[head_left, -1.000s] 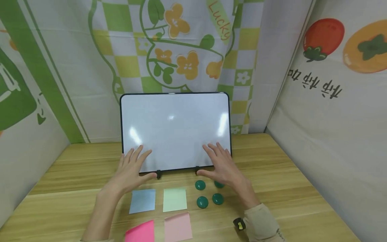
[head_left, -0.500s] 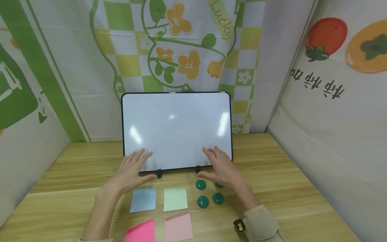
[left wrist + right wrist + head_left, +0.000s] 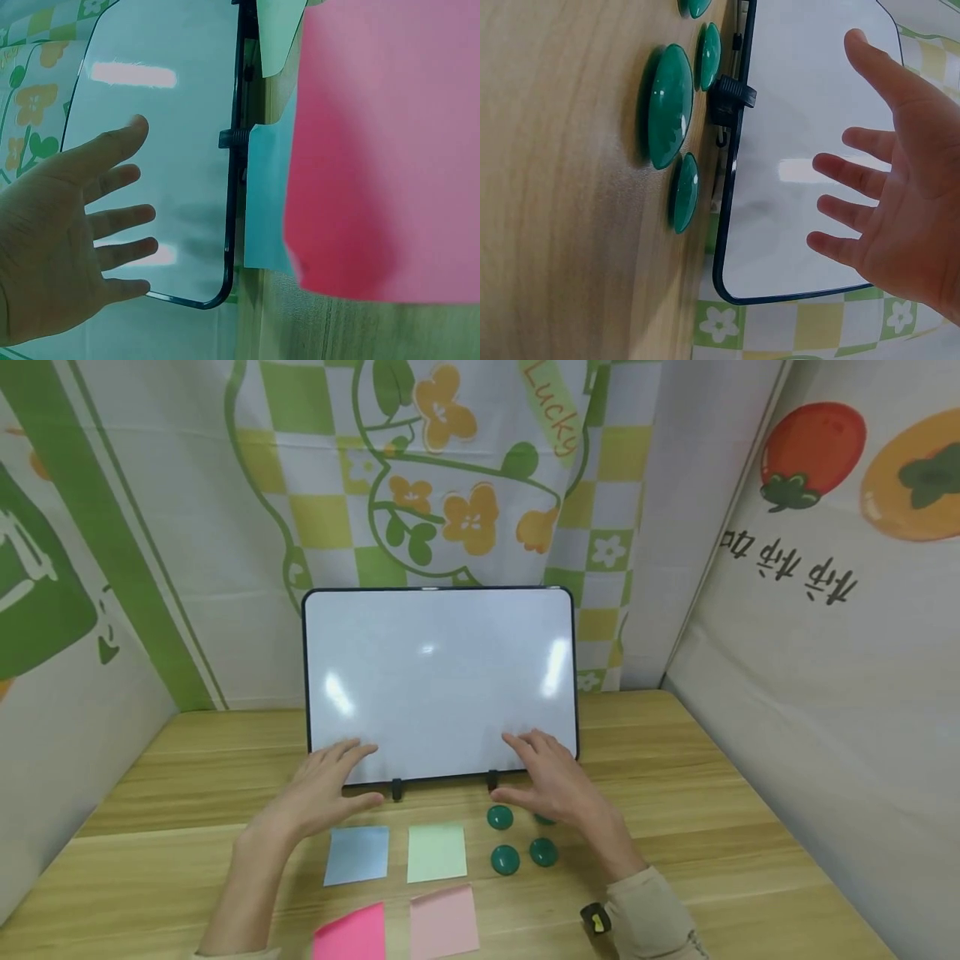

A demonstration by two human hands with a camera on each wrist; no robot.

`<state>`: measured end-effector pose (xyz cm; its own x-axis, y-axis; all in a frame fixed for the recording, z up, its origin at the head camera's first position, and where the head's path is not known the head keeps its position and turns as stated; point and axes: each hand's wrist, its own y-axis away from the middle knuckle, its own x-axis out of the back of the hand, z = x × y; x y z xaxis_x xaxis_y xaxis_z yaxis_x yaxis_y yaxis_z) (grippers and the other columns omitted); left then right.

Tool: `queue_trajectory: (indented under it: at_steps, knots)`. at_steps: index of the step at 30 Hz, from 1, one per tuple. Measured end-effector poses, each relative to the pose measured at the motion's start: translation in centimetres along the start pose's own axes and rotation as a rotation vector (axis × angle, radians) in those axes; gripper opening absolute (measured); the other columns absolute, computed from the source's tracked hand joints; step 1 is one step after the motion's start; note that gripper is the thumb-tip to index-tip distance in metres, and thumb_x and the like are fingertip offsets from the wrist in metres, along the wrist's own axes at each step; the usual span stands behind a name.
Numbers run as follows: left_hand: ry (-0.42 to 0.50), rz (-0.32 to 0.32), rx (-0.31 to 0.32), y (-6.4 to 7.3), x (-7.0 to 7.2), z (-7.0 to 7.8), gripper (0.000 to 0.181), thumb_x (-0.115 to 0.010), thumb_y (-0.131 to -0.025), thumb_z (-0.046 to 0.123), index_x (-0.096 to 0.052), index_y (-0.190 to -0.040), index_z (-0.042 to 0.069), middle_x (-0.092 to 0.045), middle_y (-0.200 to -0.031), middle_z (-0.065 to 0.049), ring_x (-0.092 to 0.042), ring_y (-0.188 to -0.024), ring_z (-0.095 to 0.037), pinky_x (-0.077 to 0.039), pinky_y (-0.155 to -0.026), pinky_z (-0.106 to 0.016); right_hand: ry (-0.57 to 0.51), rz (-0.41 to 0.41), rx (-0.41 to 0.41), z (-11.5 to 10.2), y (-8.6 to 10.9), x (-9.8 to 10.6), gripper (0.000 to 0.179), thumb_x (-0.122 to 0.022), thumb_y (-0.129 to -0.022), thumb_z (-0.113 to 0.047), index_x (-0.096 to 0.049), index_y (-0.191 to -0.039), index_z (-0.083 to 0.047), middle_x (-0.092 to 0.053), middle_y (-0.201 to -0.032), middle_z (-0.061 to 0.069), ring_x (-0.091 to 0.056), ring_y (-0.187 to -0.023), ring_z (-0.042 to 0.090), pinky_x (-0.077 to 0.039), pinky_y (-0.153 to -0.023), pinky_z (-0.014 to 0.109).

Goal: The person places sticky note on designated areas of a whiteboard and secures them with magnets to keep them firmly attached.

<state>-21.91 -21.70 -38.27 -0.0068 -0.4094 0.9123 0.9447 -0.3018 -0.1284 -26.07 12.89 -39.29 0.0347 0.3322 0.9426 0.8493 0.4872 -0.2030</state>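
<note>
A white board (image 3: 442, 677) with a black frame stands upright at the back of the table, its lower edge in two black clips. In front of its lower left corner hovers my left hand (image 3: 311, 793), fingers spread and holding nothing. My right hand (image 3: 558, 781) is likewise spread and unloaded before the lower right corner. Nearest the right hand lie several green round magnet-like discs (image 3: 506, 860), one partly hidden under it. Between the forearms lie a blue sticky note (image 3: 357, 855), a pale green one (image 3: 437, 853), a hot pink one (image 3: 351, 933) and a light pink one (image 3: 444, 922).
The wooden table (image 3: 720, 843) extends to both sides of the hands. A small black object with a yellow mark (image 3: 596, 918) sits by the right sleeve (image 3: 651, 910). Behind the board hangs a printed curtain (image 3: 480, 485), with cloth walls left and right.
The fingers of both hands have sunk slightly, the left hand's more visibly. The view has shifted a little; the board, notes and discs lie as before.
</note>
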Motion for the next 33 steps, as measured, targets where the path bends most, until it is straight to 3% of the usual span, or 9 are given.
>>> queue_trajectory:
  at_steps: [10, 15, 26, 33]
  knots:
    - [0.002, -0.033, -0.009, 0.1, 0.2, 0.0, 0.071, -0.067, -0.091, 0.045, -0.044, -0.147, 0.008, -0.041, -0.151, -0.024, -0.037, -0.137, -0.05, -0.029, -0.109, -0.07, 0.029, -0.033, -0.013, 0.0, 0.1, 0.0, 0.085, -0.068, -0.085, -0.061, -0.041, -0.151, -0.017, -0.05, -0.145, 0.015, -0.044, -0.136, 0.038, -0.039, -0.111, 0.054]
    - [0.022, -0.064, 0.007, 0.2, 0.3, 0.0, 0.074, -0.065, -0.091, 0.053, -0.044, -0.147, 0.01, -0.043, -0.151, -0.021, -0.038, -0.137, -0.049, -0.033, -0.107, -0.069, 0.023, -0.042, -0.014, 0.1, 0.1, -0.3, 0.082, -0.07, -0.085, -0.058, -0.043, -0.15, -0.016, -0.052, -0.143, 0.015, -0.046, -0.134, 0.038, -0.04, -0.11, 0.053]
    - [0.048, -0.106, 0.017, 0.4, 0.4, -0.1, 0.074, -0.062, -0.091, 0.056, -0.046, -0.146, 0.009, -0.046, -0.149, -0.02, -0.04, -0.136, -0.048, -0.034, -0.106, -0.069, -0.002, -0.083, -0.04, 0.3, 0.1, -0.8, 0.078, -0.07, -0.085, -0.057, -0.046, -0.147, -0.017, -0.06, -0.132, 0.011, -0.053, -0.12, 0.035, -0.046, -0.1, 0.051]
    - [0.071, -0.127, 0.026, 0.5, 0.5, -0.1, 0.074, -0.064, -0.091, 0.054, -0.046, -0.146, 0.009, -0.044, -0.15, -0.021, -0.039, -0.137, -0.049, -0.034, -0.106, -0.069, -0.017, -0.093, -0.042, 0.4, 0.2, -1.1, 0.075, -0.071, -0.084, -0.057, -0.051, -0.144, -0.017, -0.057, -0.132, 0.012, -0.056, -0.113, 0.032, -0.048, -0.097, 0.048]
